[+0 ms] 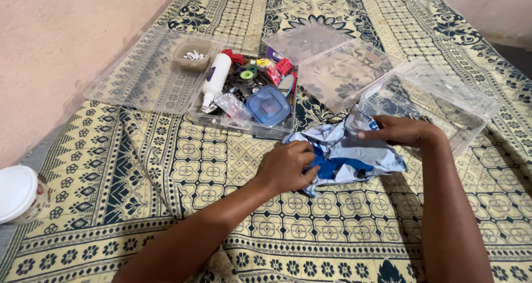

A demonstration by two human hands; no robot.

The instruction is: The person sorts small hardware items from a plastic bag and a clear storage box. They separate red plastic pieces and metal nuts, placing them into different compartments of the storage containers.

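Crumpled grey-and-blue plastic bag (346, 153) lies on the patterned yellow-and-navy cloth (166, 166), right between both hands, just in front of the open containers.

Left hand (288, 165): palm down on the bag's near-left end, fingers curled onto the blue patch, pressing or pinching it. Can't tell if it's a closed pinch or just flat pressure, the fingertips are hidden by the hand itself.

Right hand (402, 130): at the bag's far-right corner, thumb and fingers closed on the edge of the plastic, lifting it slightly off the cloth.

Key relation: the bag's long axis runs roughly from near-left to far-right, with one hand at each end. Both are already in contact, so neither is nearer (the left covers more of it).

Around it:
- Clear empty tub (426, 103) touching or just behind the right hand.
- Clear lid (332, 67) left of the tub.
- Clear tray of small parts (249, 94) behind the left hand, near but apart; holds a white glue bottle (215, 79) and a blue-lidded box (268, 106).
- White-lidded jar (19, 193) well apart at the left edge.
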